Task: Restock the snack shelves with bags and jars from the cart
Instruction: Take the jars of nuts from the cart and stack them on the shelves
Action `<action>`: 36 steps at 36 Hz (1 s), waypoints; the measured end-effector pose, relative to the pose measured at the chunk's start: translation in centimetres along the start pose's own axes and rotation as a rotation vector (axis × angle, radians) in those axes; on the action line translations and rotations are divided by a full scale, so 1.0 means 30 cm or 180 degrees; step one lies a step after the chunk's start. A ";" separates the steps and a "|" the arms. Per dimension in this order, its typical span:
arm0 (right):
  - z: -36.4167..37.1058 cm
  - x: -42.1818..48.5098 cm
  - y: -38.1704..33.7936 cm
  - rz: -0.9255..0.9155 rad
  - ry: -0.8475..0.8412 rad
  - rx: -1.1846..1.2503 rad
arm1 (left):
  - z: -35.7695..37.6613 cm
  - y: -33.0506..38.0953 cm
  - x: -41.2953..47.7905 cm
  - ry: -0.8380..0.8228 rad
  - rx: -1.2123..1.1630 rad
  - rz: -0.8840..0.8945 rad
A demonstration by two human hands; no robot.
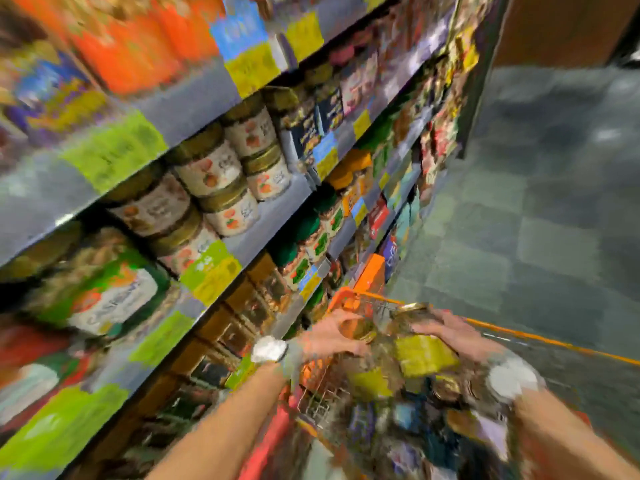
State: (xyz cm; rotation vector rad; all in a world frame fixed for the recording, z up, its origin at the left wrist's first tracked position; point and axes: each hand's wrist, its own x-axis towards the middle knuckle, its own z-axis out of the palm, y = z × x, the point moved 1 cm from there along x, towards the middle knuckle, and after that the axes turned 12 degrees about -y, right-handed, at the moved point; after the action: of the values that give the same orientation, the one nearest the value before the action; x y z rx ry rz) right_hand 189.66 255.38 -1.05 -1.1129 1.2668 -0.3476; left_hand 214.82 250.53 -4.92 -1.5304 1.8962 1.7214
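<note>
The picture is heavily blurred. Both my hands reach down into an orange wire cart (363, 299) at the bottom right. My left hand (332, 332) curls around a gold-lidded jar (360, 332) near the cart's left rim. Resting on another gold-lidded jar (412, 315) is my right hand (453, 336), just above a yellow-green bag (426, 355); how firmly either hand grips I cannot tell. The snack shelves (263, 216) rise on the left, with stacked cream-labelled jars (221, 174) on the middle shelf.
The cart holds several mixed bags and jars (398, 420). Green-lidded jars (311, 233) and brown boxes (249, 306) fill the lower shelves, with orange bags (138, 46) on the top shelf. Grey tiled aisle floor (536, 202) stretches to the right of the shelving.
</note>
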 end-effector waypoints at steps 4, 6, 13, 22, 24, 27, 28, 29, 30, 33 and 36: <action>-0.026 -0.094 -0.111 -0.0362 0.0249 0.0136 | -0.002 0.133 -0.189 0.0597 -0.0535 0.0298; -0.042 -0.116 -0.144 -0.0516 0.0180 0.0313 | 0.018 0.168 -0.268 0.1040 -0.0808 0.0435; -0.001 -0.207 -0.313 -0.1179 -0.0768 0.0762 | 0.125 0.270 -0.579 0.2149 -0.2188 0.1045; 0.375 -0.477 -0.805 -0.2292 -0.1279 0.0488 | 0.221 0.225 -1.010 0.3253 -0.1859 0.0277; 0.488 -0.524 -0.874 -0.2486 -0.1367 0.0188 | 0.227 0.228 -1.093 0.3533 -0.1802 0.0311; 0.636 -0.600 -0.952 -0.2925 -0.1294 -0.0307 | 0.223 0.229 -1.215 0.3982 -0.1773 0.0378; 0.692 -0.631 -0.978 -0.3047 -0.1336 -0.0406 | 0.229 0.231 -1.272 0.4158 -0.1740 0.0357; 0.731 -0.643 -1.000 -0.3067 -0.1389 -0.0498 | 0.228 0.225 -1.310 0.4290 -0.1708 0.0400; 0.760 -0.649 -1.020 -0.3048 -0.1424 -0.0575 | 0.233 0.229 -1.341 0.4404 -0.1673 0.0416; 0.877 -0.734 -1.108 -0.3166 -0.1600 -0.0913 | 0.249 0.198 -1.487 0.4715 -0.1649 0.0317; 0.966 -0.816 -1.193 -0.3372 -0.1549 -0.1243 | 0.257 0.143 -1.614 0.4950 -0.1518 0.0257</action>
State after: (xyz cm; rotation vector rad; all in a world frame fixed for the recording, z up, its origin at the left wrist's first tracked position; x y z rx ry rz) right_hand 219.44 270.30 39.06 -2.0177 0.2219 -0.5693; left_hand 230.38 282.95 28.68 -3.6695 1.9015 0.8753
